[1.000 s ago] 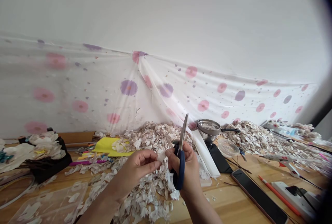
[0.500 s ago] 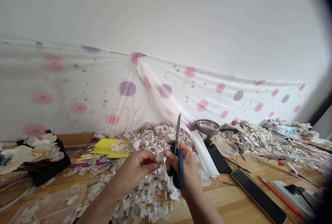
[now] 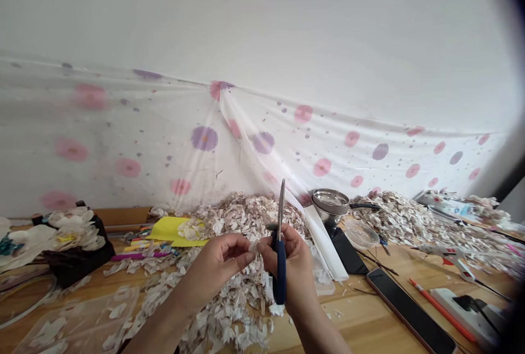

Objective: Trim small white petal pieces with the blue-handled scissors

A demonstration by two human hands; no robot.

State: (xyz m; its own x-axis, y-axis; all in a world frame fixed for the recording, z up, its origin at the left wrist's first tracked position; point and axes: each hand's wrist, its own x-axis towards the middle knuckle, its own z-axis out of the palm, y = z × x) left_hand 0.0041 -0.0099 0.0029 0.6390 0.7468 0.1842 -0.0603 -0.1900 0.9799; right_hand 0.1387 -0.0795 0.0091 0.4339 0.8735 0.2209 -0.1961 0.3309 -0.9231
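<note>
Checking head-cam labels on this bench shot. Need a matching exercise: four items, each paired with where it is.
Items:
1. Blue-handled scissors
2. Steel saucepan
3. Smartphone
4. Yellow paper

Places:
A. Flat on the wooden table, front right
B. In the right hand, blades up
C. Partly under pale flakes
D. At the back, between the two flake heaps

Pairs: 1-B; 2-D; 3-A; 4-C
</note>
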